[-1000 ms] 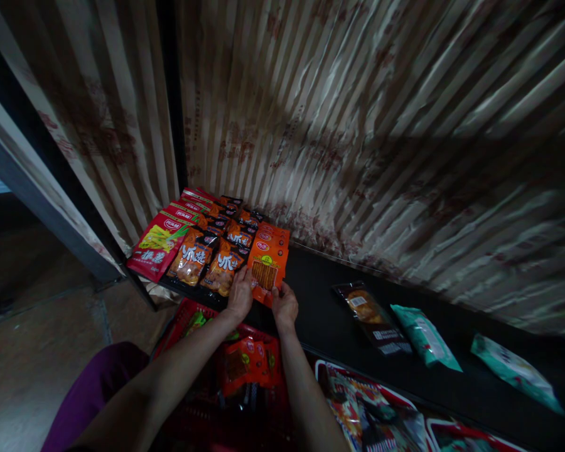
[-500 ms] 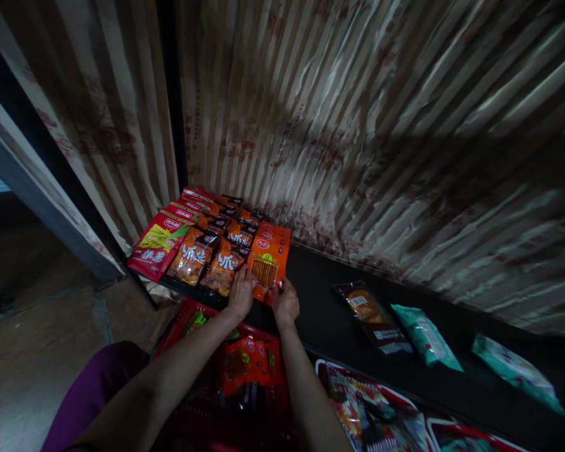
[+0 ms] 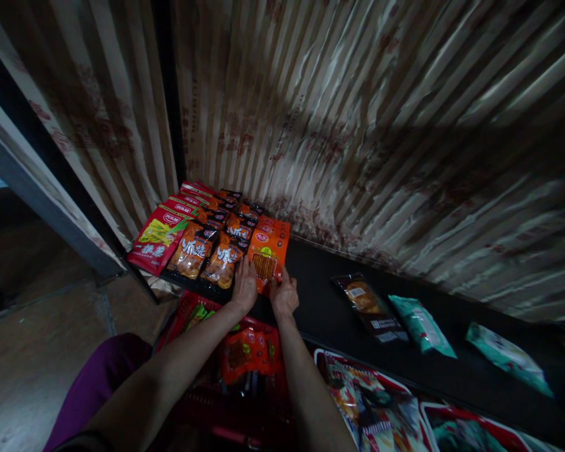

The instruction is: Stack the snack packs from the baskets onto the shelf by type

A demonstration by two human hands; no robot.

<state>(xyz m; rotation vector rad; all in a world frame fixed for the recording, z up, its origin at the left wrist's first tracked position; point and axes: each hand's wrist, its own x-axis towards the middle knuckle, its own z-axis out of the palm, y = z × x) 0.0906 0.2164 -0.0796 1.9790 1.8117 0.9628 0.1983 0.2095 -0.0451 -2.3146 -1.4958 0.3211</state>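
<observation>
An orange snack packet with a window onto brown sticks lies on top of similar packets on the black shelf. My left hand grips its lower left edge, fingers pointing up along the side. At the lower right corner, my right hand pinches it with bent fingers. Left of it are rows of black-and-orange snack packets, the closest one touching my left fingers. Farther left, red packets with yellow-green pictures overlap in a row.
Below the shelf, a red basket holds more orange packets. Along the shelf to the right lie a dark brown packet and two teal packets. Other baskets stand below. A pleated curtain hangs behind.
Both hands remain at the orange packet's lower edges, with my left fingers now straighter along its side. The view has shifted slightly; the packets keep their places.
</observation>
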